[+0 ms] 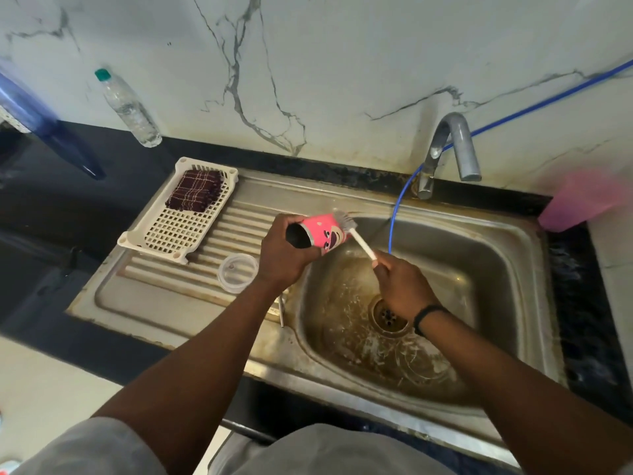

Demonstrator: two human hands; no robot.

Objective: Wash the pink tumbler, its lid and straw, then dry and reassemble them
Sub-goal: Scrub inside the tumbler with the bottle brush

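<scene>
Washing step: left hand (282,250) is gripping the pink cartoon-print tumbler (323,233) sideways over the steel sink (507,269), right hand (399,286) is clasping a white-handled bottle brush (356,236) at its mouth; next probably rinsing, then clear round lid (238,271) and straw.

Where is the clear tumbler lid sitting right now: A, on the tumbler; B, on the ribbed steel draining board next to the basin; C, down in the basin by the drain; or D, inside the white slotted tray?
B: the clear lid lies flat on the ribbed draining board, below the white tray, off the pink tumbler gripped by the left hand.
</scene>
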